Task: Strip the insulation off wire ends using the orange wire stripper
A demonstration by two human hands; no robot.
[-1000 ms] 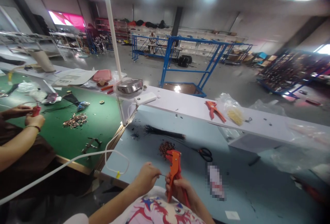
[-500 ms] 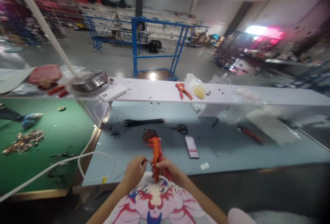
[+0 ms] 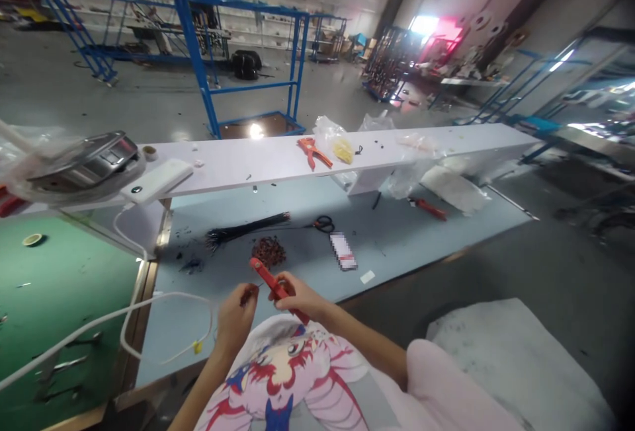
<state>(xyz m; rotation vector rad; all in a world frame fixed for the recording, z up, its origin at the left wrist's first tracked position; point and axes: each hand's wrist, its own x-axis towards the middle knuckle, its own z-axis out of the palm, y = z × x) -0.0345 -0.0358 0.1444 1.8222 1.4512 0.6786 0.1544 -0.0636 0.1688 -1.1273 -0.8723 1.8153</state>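
Tipping the orange wire stripper (image 3: 262, 275) nearly flat, the right hand (image 3: 297, 297) is gripping its handles while the left hand (image 3: 235, 326), at 8 o'clock, is pinching a short dark wire (image 3: 247, 296).

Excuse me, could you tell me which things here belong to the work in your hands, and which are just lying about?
In use:
left hand pinching a short dark wire
right hand gripping an orange wire stripper

Lying about:
black-handled scissors
second orange wire stripper on the white shelf
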